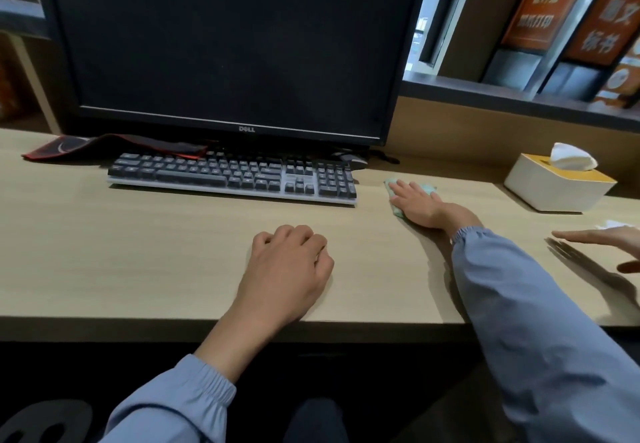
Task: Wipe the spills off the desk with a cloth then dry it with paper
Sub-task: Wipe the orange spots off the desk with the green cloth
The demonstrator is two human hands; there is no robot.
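Observation:
My right hand [417, 205] lies flat, fingers straight, pressing a pale green cloth [395, 209] onto the light wooden desk [138, 252], just right of the keyboard. Only the cloth's edges show around the hand. My left hand [289, 262] rests on the desk in the middle, fingers curled into a loose fist, holding nothing. A white tissue box [554, 188] with a yellow top stands at the right, a white tissue [571, 156] sticking out of it. I cannot make out any spill on the desk.
A dark keyboard [232, 175] lies in front of a black monitor [228, 44]. A red-edged black mouse pad [104, 146] lies crumpled behind the keyboard at left. Another person's hand [602, 238] reaches in at the right edge beside a scrap of white paper [613, 225].

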